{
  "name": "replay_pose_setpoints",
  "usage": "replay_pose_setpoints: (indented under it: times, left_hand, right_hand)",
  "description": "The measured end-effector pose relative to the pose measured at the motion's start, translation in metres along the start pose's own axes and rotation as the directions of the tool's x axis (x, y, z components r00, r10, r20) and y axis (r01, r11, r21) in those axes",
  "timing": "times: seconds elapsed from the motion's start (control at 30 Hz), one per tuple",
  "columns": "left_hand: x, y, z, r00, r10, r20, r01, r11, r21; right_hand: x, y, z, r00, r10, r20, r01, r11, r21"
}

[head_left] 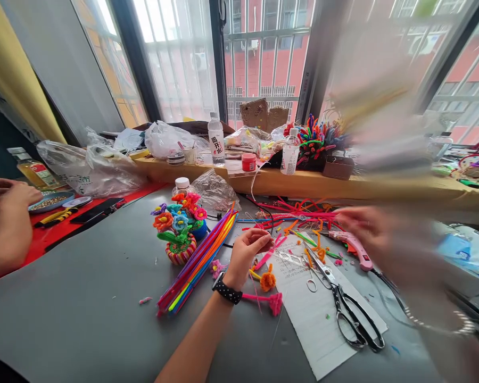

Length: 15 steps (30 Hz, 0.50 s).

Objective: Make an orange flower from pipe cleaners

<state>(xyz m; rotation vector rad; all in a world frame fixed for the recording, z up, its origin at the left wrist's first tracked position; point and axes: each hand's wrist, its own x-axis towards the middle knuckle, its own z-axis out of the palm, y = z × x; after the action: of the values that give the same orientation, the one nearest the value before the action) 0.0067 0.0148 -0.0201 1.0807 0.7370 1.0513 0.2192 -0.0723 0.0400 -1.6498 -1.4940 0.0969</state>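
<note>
My left hand (248, 250), with a dark beaded watch band on the wrist, is over the grey table (88, 308). Its fingers are pinched together on something thin that I cannot make out. Just below it lie an orange pipe-cleaner flower (267, 281) and a pink one (274, 303). My right hand (361, 226) is smeared by motion above the loose pipe cleaners (299, 215) near a pink glue gun (353, 246); its fingers cannot be read. Black-handled scissors (351, 314) lie on a white paper sheet (315, 314).
A bundle of coloured pipe cleaners (201, 260) lies beside a small pot of pipe-cleaner flowers (180, 229). Another person's hands (8, 213) work at the left over a red mat (56, 229). Bottles (216, 139), plastic bags and craft clutter line the wooden sill (303, 183).
</note>
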Motion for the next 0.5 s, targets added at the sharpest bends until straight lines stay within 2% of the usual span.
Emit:
replay_pose_setpoints:
  times: [0.03, 0.1, 0.17, 0.23, 0.33, 0.43, 0.5]
  left_hand:
    - [0.0, -0.001, 0.001, 1.0, -0.001, 0.016, 0.001, 1.0, -0.004]
    - [-0.001, -0.004, 0.004, 0.999, 0.011, 0.045, -0.011, 1.0, 0.002]
    - [-0.001, -0.009, 0.006, 0.998, 0.035, 0.057, -0.036, 0.999, 0.016]
    - [0.0, -0.013, 0.008, 0.996, 0.048, 0.071, -0.051, 0.998, 0.042]
    - [0.004, -0.016, 0.006, 0.994, 0.063, 0.089, -0.073, 0.992, 0.103]
    - [0.01, -0.015, -0.002, 0.99, 0.138, 0.001, -0.133, 0.957, 0.258]
    - [0.013, -0.013, -0.009, 0.971, 0.226, -0.073, -0.172, 0.881, 0.44]
  right_hand:
    - [-0.003, -0.004, 0.014, 0.994, -0.028, 0.105, 0.026, 1.0, 0.014]
    - [-0.01, -0.009, 0.044, 0.919, -0.06, 0.389, 0.053, 0.998, 0.03]
    - [-0.016, -0.012, 0.067, 0.882, -0.054, 0.468, 0.07, 0.997, -0.018]
    - [-0.02, -0.011, 0.078, 0.879, -0.041, 0.474, 0.076, 0.996, -0.054]
    - [-0.019, -0.003, 0.076, 0.887, -0.012, 0.462, 0.07, 0.992, -0.107]
    - [-0.007, 0.02, 0.065, 0.911, 0.064, 0.408, 0.028, 0.976, -0.215]
    - [0.007, 0.04, 0.058, 0.933, 0.141, 0.332, -0.026, 0.944, -0.328]
